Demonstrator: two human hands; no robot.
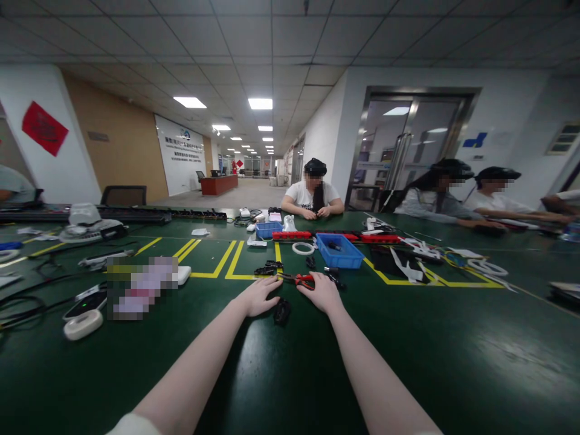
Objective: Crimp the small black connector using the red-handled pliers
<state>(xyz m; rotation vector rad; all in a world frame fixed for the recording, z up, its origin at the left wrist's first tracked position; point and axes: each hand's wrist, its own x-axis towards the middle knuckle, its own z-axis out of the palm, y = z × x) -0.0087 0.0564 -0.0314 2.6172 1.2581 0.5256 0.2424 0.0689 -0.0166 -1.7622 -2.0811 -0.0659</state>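
My right hand (322, 292) is closed on the red handles of a pair of pliers (304, 280), which lie close to the green table with their dark jaws pointing left. Fingers stretched out, my left hand (257, 296) rests on the table beside the jaw end; its fingertips come close to the jaws, and I cannot tell whether they touch. A crumpled black bundle (281, 312) lies between my two wrists. Just beyond my left fingers is a group of small black parts (269, 267). More black pieces (334, 279) are beyond my right hand.
A blue bin (339, 251) stands ahead to the right, near a white ring (303, 248) and a red strip (292, 235). White devices and cables (27, 302) spread on the left. A co-worker (312, 193) sits opposite; others sit at the right and far left.
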